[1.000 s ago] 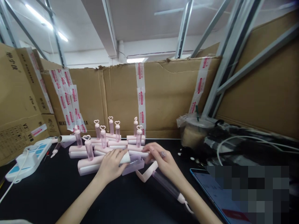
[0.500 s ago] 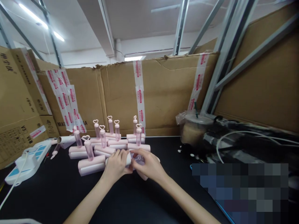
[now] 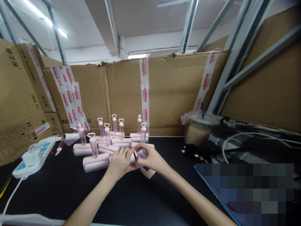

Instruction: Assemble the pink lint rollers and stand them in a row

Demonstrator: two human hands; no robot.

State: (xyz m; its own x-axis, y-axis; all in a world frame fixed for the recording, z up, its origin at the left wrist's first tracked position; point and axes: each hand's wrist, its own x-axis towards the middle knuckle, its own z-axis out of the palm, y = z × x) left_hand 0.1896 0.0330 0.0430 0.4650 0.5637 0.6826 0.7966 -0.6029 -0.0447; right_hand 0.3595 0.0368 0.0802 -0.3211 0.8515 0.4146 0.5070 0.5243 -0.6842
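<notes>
Pink roller piece (image 3: 135, 156) sits between your two hands, just above the black table (image 3: 58, 191), right in front of the row of finished pink rollers (image 3: 110, 145). From the head camera, your only view, your left hand (image 3: 120, 163) is curled around the white roll end, and your right hand (image 3: 150, 158) pinches the other end with its fingertips, so both hands are closed on the same small thing. It looks like thin plastic and paper, so I think it is light and a bit bendy (squeeze too hard and it may dent or pop apart). The smooth plastic could slip, so hold it by the ends, as you do now, not by the soft middle. A loose pink cover (image 3: 148, 173) lies on the table just under your right wrist, touching nothing else that I can see. Near the finished rollers, off to your left, lie a white power strip (image 3: 33, 156) and a spare white roll (image 3: 70, 137). Well apart on your right stands a drink cup in a bag (image 3: 199, 130).
</notes>
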